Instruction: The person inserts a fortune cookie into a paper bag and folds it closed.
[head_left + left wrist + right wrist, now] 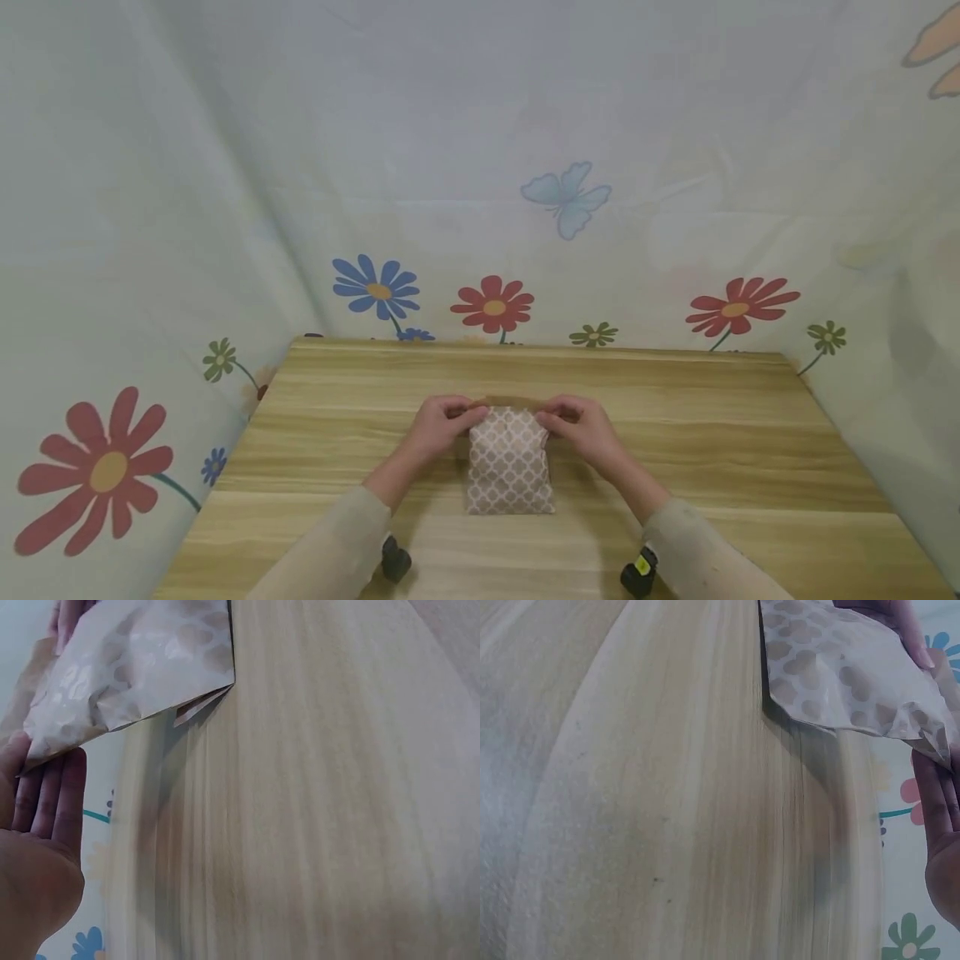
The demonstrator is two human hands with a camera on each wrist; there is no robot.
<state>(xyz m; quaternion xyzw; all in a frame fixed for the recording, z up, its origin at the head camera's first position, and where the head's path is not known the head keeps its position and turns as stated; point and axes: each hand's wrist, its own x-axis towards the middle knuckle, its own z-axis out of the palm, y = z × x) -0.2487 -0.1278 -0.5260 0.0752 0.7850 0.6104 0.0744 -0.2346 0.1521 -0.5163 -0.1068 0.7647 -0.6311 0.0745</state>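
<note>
A small paper bag (510,467), tan with a white lattice pattern, stands or leans on the wooden table in the head view. Its plain brown top edge (513,402) shows between the hands. My left hand (442,425) pinches the upper left corner between thumb and fingers. At the upper right corner, my right hand (581,425) pinches the paper the same way. The left wrist view shows the bag (150,667) creased near the thumb, with a folded side at its bottom corner. In the right wrist view the bag (832,667) is crumpled by the fingers. Its contents are hidden.
The wood-grain table (697,467) spreads around the bag. Behind it and at both sides hangs a pale cloth (420,167) printed with flowers and butterflies. A black device (395,560) sits at the left wrist, another black device (639,573) at the right.
</note>
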